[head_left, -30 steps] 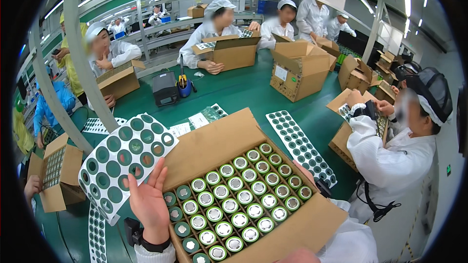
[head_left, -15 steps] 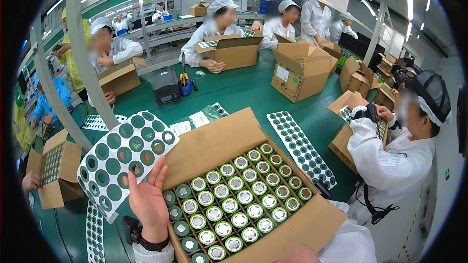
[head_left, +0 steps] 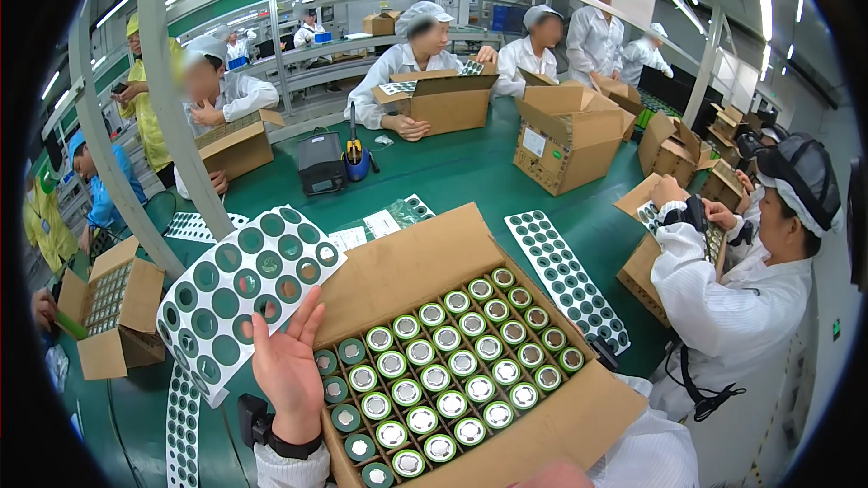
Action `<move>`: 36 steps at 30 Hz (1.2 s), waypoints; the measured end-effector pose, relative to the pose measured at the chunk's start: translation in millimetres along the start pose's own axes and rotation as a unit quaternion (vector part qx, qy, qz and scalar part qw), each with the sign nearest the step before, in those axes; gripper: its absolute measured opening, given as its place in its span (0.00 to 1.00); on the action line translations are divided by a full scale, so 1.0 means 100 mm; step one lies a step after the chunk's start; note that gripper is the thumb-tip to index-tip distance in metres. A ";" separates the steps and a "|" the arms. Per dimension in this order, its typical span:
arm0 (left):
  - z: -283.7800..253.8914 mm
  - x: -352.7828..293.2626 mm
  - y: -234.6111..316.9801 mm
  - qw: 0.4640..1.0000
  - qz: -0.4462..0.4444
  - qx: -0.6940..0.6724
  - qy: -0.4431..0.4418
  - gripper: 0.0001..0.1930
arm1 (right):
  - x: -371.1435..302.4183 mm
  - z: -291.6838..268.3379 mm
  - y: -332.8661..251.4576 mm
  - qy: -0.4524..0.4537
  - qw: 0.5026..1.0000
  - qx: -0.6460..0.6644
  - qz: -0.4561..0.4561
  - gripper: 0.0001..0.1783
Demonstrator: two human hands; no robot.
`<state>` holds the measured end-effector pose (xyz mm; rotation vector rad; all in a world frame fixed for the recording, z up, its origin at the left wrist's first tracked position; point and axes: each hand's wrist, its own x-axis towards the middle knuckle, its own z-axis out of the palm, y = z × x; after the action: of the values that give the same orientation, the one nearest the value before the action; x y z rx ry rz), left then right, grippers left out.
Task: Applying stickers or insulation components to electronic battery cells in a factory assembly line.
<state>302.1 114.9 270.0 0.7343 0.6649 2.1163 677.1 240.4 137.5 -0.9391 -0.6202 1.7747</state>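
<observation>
My left hand (head_left: 294,384) holds a white sheet of round green stickers (head_left: 215,325) up beside the box; skin shows through some of the rings. Its palm faces the box's left edge. An open cardboard box (head_left: 407,258) in front of me holds rows of cylindrical battery cells (head_left: 436,380) in a cardboard divider grid. Cells in the leftmost column carry green rings on their tops; most others show bare metal ends. Of my right hand (head_left: 553,475) only a blurred patch of skin shows at the lower edge, by the box's near flap; its fingers are hidden.
More sticker sheets (head_left: 568,280) lie on the green table (head_left: 452,172). A black device (head_left: 321,163) and a blue holder (head_left: 356,163) stand beyond the box. Co-workers sit around with open cartons (head_left: 565,140). A metal post (head_left: 172,81) rises at the left.
The whole view has shifted slightly, so things sit a little further right and lower. My left hand and the sheet keep nearly the same place beside the box.
</observation>
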 end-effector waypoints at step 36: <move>-0.12 0.04 -0.03 0.999 -0.026 -0.042 -0.013 0.13 | 1.22 -1.71 -2.26 -0.010 0.962 0.161 -0.222 0.18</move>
<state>293.7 117.2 260.9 0.6916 0.5718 2.0707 912.5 435.9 173.7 -0.5107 -0.4884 1.4242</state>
